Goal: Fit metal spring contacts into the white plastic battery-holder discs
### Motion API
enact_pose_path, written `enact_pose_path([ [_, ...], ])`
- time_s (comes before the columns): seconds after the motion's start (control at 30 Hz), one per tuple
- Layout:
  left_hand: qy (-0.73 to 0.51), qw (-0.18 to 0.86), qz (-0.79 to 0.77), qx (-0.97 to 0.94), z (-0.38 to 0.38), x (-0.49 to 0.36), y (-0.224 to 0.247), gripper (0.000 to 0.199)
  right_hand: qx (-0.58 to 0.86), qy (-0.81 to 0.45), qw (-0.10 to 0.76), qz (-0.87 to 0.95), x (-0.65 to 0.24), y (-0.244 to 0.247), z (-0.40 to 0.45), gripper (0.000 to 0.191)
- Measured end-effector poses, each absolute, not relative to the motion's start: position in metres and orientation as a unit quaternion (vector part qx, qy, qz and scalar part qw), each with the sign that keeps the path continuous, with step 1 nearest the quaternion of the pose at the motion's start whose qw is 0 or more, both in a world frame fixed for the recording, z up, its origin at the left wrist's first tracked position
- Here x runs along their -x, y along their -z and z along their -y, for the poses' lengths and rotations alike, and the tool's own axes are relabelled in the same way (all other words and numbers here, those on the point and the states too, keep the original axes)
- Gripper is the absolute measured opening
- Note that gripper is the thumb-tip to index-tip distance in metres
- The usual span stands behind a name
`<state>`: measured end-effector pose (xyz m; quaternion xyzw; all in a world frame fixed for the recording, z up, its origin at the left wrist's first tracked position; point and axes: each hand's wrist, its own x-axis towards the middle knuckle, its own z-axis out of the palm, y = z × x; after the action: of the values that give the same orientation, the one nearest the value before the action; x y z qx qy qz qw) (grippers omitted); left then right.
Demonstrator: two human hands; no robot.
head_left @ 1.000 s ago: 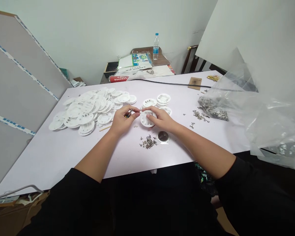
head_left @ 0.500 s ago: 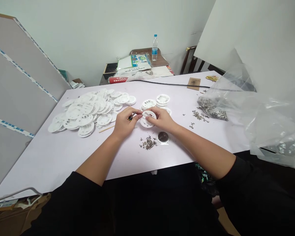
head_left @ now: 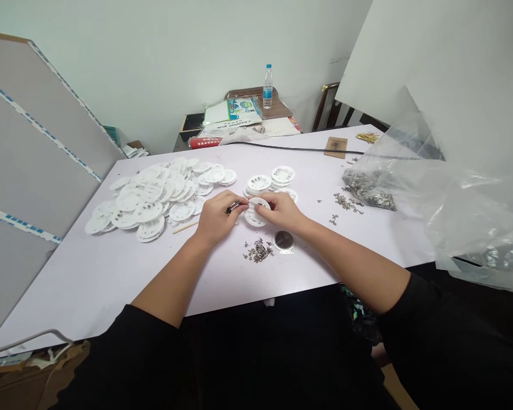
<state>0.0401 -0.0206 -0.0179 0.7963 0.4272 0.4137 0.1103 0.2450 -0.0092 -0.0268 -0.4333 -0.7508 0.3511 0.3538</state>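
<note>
A round white plastic disc is pinched in my right hand, with the thumb across its face. My left hand is closed around a slim dark tool whose exact kind I cannot make out. The tool's tip reaches the disc's left edge, and the left fingertips are close beside it. Just below the hands lies a small heap of metal clips. Beside the heap sits a round dark piece with a silvery rim. Short stacks of similar discs stand behind my right hand.
A large pile of white discs covers the left of the table, with a thin wooden stick near it. On the right, a clear plastic bag holds metal parts, some spilled. A black cable crosses the back; a water bottle stands beyond.
The disc in my right hand has tilted and dropped slightly. The dark tool in my left hand now lies at a flatter angle against the disc's edge. The view has shifted a little.
</note>
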Motion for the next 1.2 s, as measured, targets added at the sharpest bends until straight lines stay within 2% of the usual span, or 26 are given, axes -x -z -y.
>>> enact_pose_path([
  [0.17, -0.382, 0.108, -0.433, -0.809, 0.020, -0.040, 0.021, 0.024, 0.424, -0.322, 0.337, 0.776, -0.245, 0.026, 0.009, 0.022],
  [0.37, -0.360, 0.162, -0.474, -0.787, 0.021, -0.045, 0.024, 0.022, 0.399, -0.303, 0.324, 0.802, -0.245, 0.023, 0.009, 0.018],
  [0.47, -0.373, 0.222, -0.490, -0.756, 0.020, -0.047, 0.023, 0.025, 0.381, -0.316, 0.320, 0.808, -0.248, 0.022, 0.008, 0.019],
  [0.6, -0.378, 0.330, -0.514, -0.696, 0.019, -0.048, 0.019, 0.036, 0.359, -0.358, 0.326, 0.798, -0.251, 0.022, 0.006, 0.036],
  [0.77, -0.378, 0.414, -0.489, -0.669, 0.019, -0.047, 0.017, 0.049, 0.399, -0.422, 0.342, 0.739, -0.248, 0.020, 0.009, 0.038],
  [0.87, -0.391, 0.425, -0.476, -0.663, 0.019, -0.046, 0.016, 0.051, 0.369, -0.438, 0.348, 0.742, -0.247, 0.020, 0.011, 0.049],
  [1.0, -0.375, 0.504, -0.461, -0.627, 0.021, -0.046, 0.015, 0.055, 0.314, -0.369, 0.353, 0.801, -0.248, 0.024, 0.011, 0.100],
  [1.03, -0.363, 0.533, -0.459, -0.611, 0.022, -0.046, 0.015, 0.057, 0.308, -0.346, 0.357, 0.811, -0.249, 0.025, 0.011, 0.105],
  [1.13, -0.349, 0.574, -0.459, -0.581, 0.023, -0.046, 0.013, 0.059, 0.292, -0.307, 0.364, 0.829, -0.250, 0.026, 0.011, 0.093],
  [1.2, -0.342, 0.556, -0.465, -0.598, 0.023, -0.045, 0.012, 0.055, 0.283, -0.301, 0.354, 0.839, -0.250, 0.025, 0.011, 0.080],
])
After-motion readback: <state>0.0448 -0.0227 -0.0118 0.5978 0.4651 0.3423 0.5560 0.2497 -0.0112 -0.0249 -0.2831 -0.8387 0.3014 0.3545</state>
